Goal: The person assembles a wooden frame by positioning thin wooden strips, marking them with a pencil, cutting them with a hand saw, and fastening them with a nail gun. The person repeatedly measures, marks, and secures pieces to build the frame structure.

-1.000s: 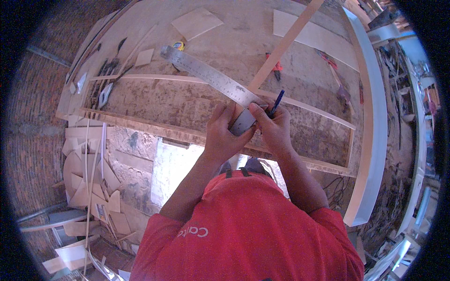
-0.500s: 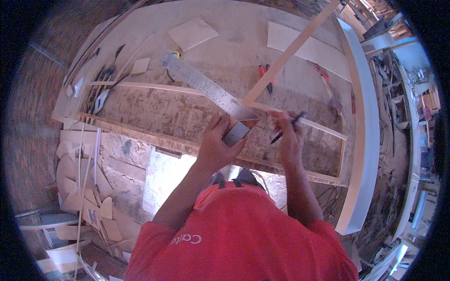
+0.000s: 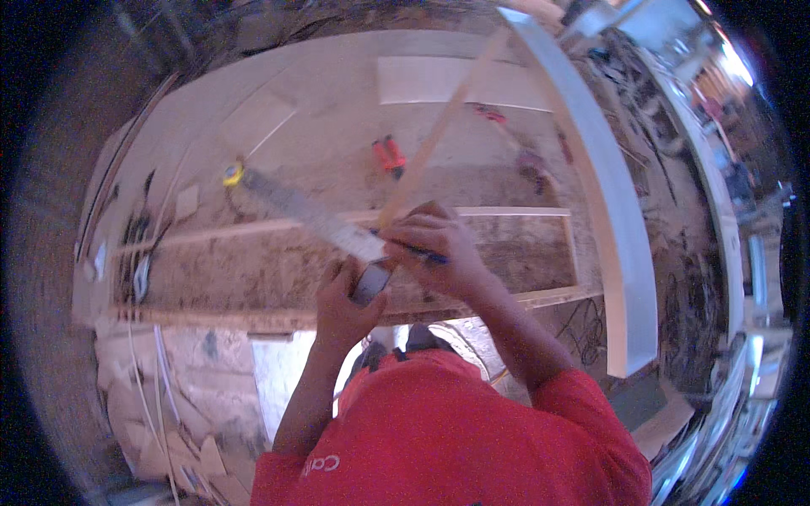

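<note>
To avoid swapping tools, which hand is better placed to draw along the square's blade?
Likely the right hand: it holds the pen near the blade, while the left hand grips the square's handle.

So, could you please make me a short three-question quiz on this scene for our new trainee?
1. Multiple choice: what does the right hand hold? A: a hammer; B: a pen; C: a paintbrush.
2. True or false: the yellow tape measure lies to the right of the long slanting wooden strip.
3. Short answer: which tool does the left hand grip by its thick grey end?

Key: 1. B. 2. False; it lies to the left. 3. The metal square.
</note>
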Demonstrator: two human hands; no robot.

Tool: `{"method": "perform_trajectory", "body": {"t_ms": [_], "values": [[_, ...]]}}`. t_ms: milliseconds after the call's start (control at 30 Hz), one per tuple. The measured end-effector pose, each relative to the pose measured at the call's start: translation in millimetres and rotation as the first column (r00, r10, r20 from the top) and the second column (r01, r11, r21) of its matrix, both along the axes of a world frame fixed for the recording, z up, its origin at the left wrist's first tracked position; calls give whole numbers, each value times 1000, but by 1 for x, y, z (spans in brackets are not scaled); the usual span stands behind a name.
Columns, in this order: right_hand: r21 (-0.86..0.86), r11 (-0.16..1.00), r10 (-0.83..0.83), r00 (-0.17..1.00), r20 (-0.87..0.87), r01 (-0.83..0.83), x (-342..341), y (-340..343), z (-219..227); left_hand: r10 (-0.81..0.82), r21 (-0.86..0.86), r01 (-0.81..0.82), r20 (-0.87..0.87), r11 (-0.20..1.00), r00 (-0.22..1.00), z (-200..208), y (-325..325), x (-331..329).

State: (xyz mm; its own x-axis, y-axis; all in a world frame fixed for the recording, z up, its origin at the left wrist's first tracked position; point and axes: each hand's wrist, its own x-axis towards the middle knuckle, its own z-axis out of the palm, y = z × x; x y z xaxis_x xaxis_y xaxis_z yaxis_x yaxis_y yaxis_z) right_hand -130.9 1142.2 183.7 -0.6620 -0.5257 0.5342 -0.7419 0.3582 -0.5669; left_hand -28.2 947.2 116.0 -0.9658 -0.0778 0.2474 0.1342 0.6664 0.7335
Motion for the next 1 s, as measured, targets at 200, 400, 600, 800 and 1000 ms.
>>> {"method": "perform_trajectory", "body": {"t_ms": [200, 400, 600, 800, 1000], "values": [[200, 978, -60, 998, -21, 63, 8, 30, 11, -3, 140, 1, 13, 990, 1000, -1, 17, -3], [201, 954, -284, 883, 374, 222, 1, 48, -35, 44, 88, -52, 93, 995, 995, 2, 11, -13], [92, 996, -55, 665, 744, -20, 31, -26, -49, 120, -52, -113, 152, 992, 981, -14, 5, 19], [-253, 966, 228, 281, 932, 57, 65, -80, -85, 410, 18, -429, 258, 903, 875, -3, -21, 101], [-171, 967, 41, 550, 834, 188, 62, -113, -65, 802, -90, -830, 334, 550, 495, -56, -74, 226]]}}
